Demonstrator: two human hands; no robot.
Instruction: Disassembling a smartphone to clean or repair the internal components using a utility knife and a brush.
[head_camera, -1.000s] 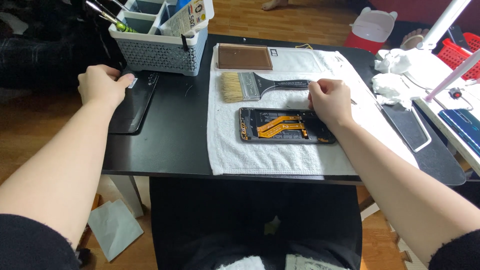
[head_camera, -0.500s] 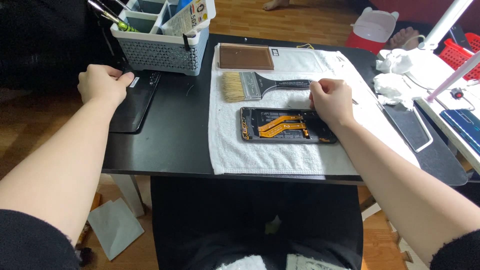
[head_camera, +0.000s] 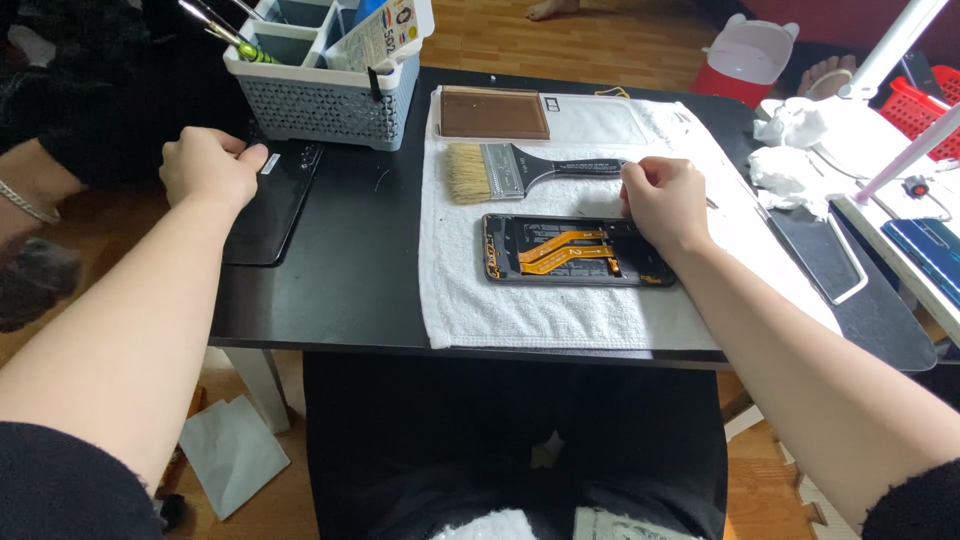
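Observation:
An opened phone frame with orange flex cables lies on a white towel on the black table. A flat paintbrush with pale bristles and a black handle lies just behind it. My right hand is closed over the end of the brush handle, beside the phone's right end. My left hand is a loose fist resting on a black panel at the table's left edge, fingers curled at its top; whether it pinches anything is hidden.
A grey basket with tools and a glue tube stands at the back left. A brown pad and a clear sheet lie at the towel's far end. Crumpled tissues, a black mat and a lamp arm are at right.
Both hands stay nearly in place. My right hand has shifted slightly on the brush handle; the view has tilted a little.

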